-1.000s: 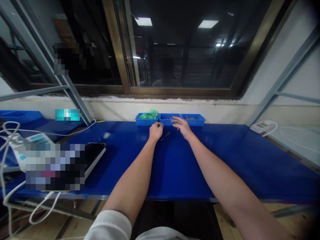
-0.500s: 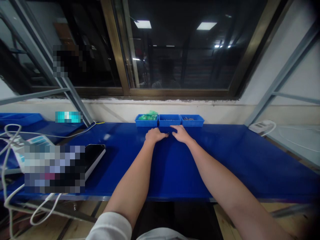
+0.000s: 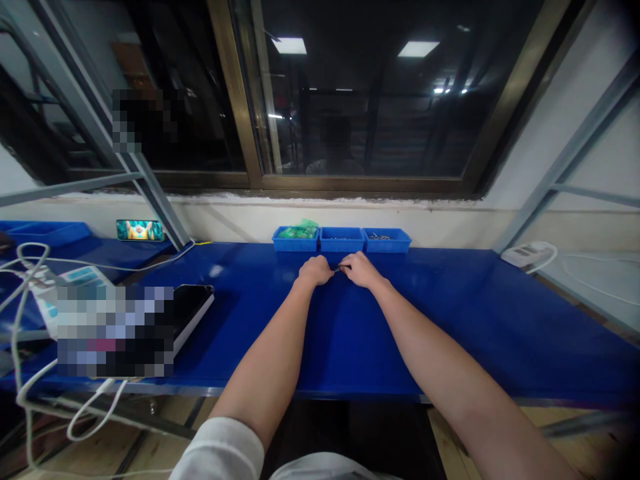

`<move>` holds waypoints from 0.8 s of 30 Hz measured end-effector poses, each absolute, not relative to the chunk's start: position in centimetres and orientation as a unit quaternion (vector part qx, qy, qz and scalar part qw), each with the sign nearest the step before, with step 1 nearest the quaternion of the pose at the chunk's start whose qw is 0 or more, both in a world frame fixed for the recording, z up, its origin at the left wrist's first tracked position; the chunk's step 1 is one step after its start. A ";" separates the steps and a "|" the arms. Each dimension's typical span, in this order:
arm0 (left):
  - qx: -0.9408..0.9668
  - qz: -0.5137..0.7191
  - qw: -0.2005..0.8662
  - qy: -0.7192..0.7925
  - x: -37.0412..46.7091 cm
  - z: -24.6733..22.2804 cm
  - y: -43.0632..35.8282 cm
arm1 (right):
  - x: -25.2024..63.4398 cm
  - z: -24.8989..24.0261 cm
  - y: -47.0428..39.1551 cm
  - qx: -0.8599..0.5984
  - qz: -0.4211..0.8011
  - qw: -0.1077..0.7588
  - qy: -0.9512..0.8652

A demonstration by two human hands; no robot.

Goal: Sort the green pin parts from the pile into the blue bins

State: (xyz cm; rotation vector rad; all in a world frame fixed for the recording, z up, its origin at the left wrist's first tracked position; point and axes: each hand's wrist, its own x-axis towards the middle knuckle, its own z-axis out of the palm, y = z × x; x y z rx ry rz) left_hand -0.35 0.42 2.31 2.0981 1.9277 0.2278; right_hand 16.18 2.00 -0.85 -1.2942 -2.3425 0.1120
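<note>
Both hands meet over the blue table, just in front of three small blue bins. My left hand (image 3: 316, 269) is closed, its thumb and finger pinching a small, thin metal piece (image 3: 337, 269), too small to name. From the other side my right hand (image 3: 361, 270) closes its thumb and fingertips on the same piece; the fingers hide most of it. Crumpled green plastic (image 3: 300, 231) fills the left bin (image 3: 295, 245). Low in the middle bin (image 3: 342, 245) lie tiny parts. Small dark metal parts (image 3: 379, 237) lie in the right bin (image 3: 387, 246).
To the left on the blue table (image 3: 450, 333) lies a thick dark-topped device (image 3: 195, 303), partly blurred out, with white cables (image 3: 23, 360) about it. Further back, a lit phone (image 3: 140, 230) leans near a metal post. A white power strip (image 3: 527, 255) lies at the right end.
My right hand has closed its spread fingers and come in to the metal piece at my left fingertips. My left hand stays in nearly the same place; the view has shifted slightly.
</note>
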 end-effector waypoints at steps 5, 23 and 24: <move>0.756 0.135 0.103 0.632 0.6 1.1 0.5 | 16.3 -0.9 2.2 -0.518 0.057 0.249 -0.817; 0.793 0.265 0.077 0.542 0.9 0.8 0.5 | 16.3 -0.6 2.1 -0.476 0.197 0.378 -0.770; 0.803 0.268 0.073 0.528 0.9 1.0 0.3 | 16.3 -0.6 2.2 -0.468 0.214 0.387 -0.765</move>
